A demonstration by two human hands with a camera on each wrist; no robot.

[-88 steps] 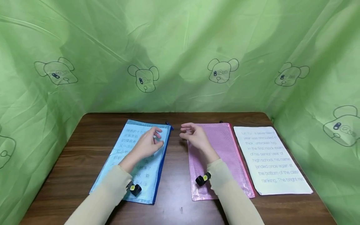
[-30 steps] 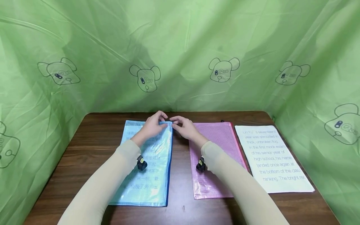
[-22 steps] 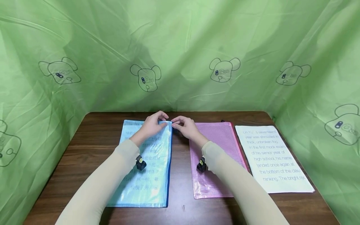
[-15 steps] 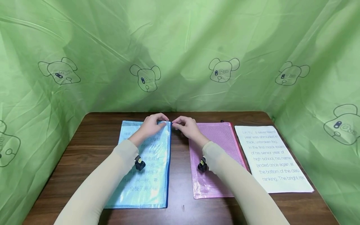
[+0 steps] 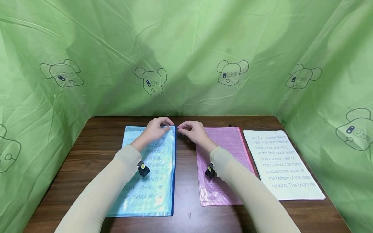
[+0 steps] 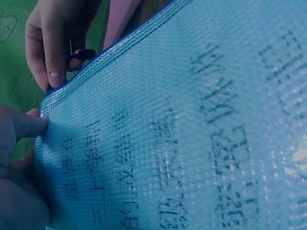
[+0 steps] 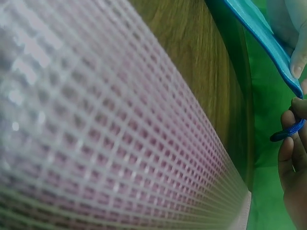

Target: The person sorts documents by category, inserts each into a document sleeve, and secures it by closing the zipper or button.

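Observation:
A blue mesh zip pouch (image 5: 157, 202) with printed paper inside lies on the table, its zipper edge facing right. My left hand (image 5: 154, 131) pinches its far edge near the far right corner, thumb on top. At that same corner, my right hand (image 5: 193, 132) pinches the zipper end between thumb and fingers. A dark blue pull cord (image 7: 290, 129) loops between the right fingers in the right wrist view. The left wrist view has both hands at the corner, the left thumb (image 6: 31, 124) flat on the mesh.
A pink mesh zip pouch (image 5: 230, 142) lies under my right forearm. Right of it is a stack of white printed sheets (image 5: 284, 165). Green curtain (image 5: 186, 64) with bear drawings surrounds the brown wooden table (image 5: 84, 155). Black cameras sit on both wrists.
Both hands have come from over the pouches to the blue pouch's far right corner and taken hold there. The blue pouch has turned straighter, then slid slightly left and nearer.

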